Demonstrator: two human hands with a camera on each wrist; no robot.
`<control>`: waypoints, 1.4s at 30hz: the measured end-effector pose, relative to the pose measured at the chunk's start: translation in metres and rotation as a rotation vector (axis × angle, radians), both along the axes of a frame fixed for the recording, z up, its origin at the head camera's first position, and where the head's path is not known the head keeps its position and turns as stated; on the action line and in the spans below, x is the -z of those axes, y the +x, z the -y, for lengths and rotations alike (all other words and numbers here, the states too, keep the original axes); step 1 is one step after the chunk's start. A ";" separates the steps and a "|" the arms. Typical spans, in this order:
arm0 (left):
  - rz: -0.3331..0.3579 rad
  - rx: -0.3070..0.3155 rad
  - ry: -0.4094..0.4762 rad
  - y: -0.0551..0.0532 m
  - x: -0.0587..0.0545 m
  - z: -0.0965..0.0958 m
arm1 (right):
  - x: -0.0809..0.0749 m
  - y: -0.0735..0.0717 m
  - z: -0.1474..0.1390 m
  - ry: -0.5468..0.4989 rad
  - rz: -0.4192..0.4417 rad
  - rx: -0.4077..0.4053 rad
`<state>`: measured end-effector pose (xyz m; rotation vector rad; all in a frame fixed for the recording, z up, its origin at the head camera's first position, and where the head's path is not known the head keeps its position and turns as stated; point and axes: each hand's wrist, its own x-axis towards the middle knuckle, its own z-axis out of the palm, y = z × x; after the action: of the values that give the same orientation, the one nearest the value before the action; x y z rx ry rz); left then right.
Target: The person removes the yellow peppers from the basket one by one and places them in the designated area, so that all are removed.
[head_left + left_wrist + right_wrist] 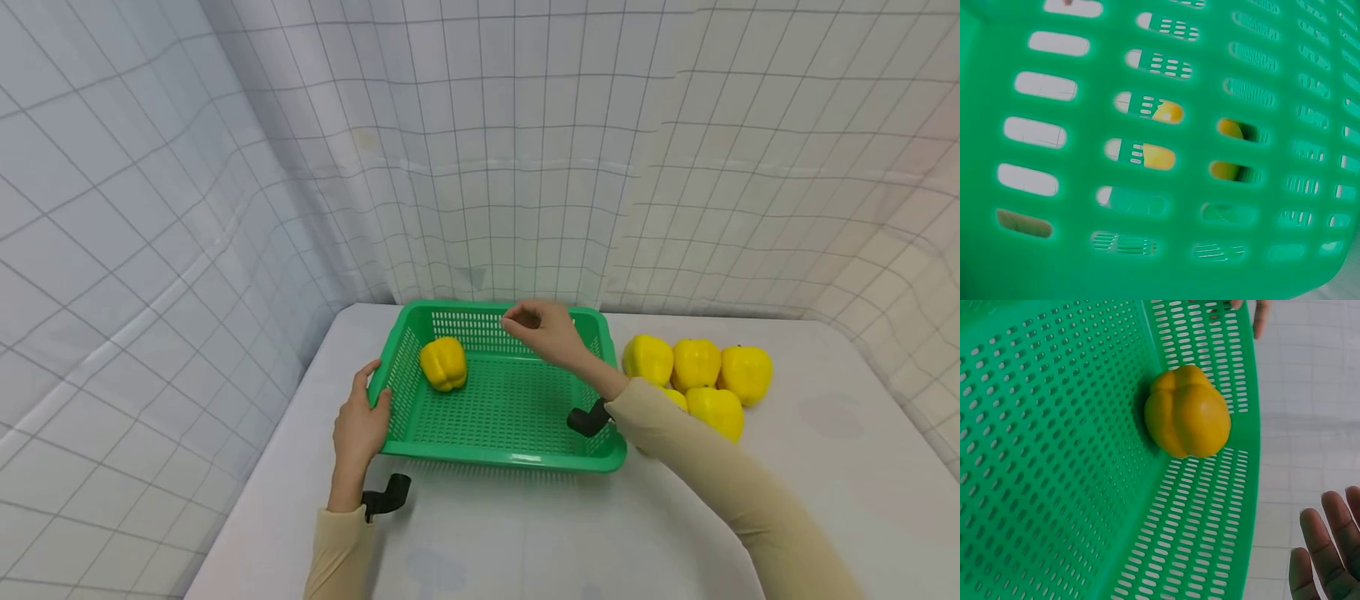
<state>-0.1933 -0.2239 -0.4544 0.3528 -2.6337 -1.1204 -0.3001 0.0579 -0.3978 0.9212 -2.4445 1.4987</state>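
A green perforated plastic basket (pixel 498 457) sits on the table with a yellow bell pepper (pixel 444 364) in its far left corner. My left hand (pixel 362 423) holds the basket's left rim, the thumb over the edge and the fingers along the outside. In the left wrist view, the basket wall (pixel 1085 150) fills the picture and the pepper (pixel 1160 156) shows through its slots. My right hand (pixel 549 333) hovers over the basket's back part, fingers relaxed and bent, holding nothing. From the right wrist, the pepper (pixel 1188 412) lies against the basket walls, apart from my right fingers (pixel 1322 550).
Several more yellow bell peppers (pixel 696 364) stand close together on the table (pixel 817 467), right of the basket; my right forearm (pixel 720 475) partly covers the nearer ones. A white grid-patterned curtain (pixel 480 167) rises behind the table and along both sides.
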 end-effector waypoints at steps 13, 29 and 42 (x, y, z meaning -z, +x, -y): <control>0.007 0.003 -0.004 -0.001 0.000 -0.001 | 0.013 -0.019 0.048 0.243 0.094 -0.023; 0.016 0.005 0.005 0.003 0.000 0.001 | 0.035 -0.028 0.085 0.440 0.163 -0.053; 0.004 0.007 0.011 0.000 -0.003 -0.001 | 0.049 -0.028 0.105 0.430 0.215 -0.009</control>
<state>-0.1930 -0.2230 -0.4510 0.3483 -2.6348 -1.1386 -0.3277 -0.0470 -0.4470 0.8712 -2.9961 1.1425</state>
